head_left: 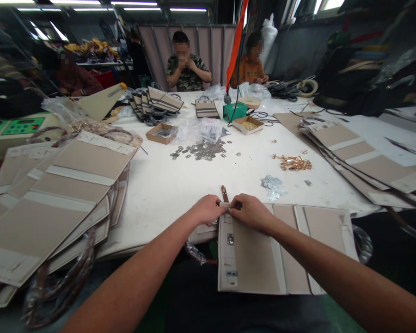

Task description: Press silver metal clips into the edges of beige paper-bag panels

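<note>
A beige panel [256, 259] with pale strips lies open at the table's front edge, partly overhanging it. My left hand [208, 209] pinches at the panel's upper left corner. Close beside it, my right hand [247, 210] is closed over the same corner, fingertips nearly meeting the left ones. What sits between the fingertips is too small to make out. Down the panel's left strip are a square metal plate [230, 239] and another metal piece [232, 274]. A brown strap with a metal end [223, 193] sticks out just beyond the hands.
Stacked panels stand left [79, 185] and right [346, 152]. On the white table [152, 194] lie dark metal plates [206, 150], golden pieces [294, 162], silvery plates [273, 187], small boxes [161, 132] and a green device [235, 111]. People sit across the table.
</note>
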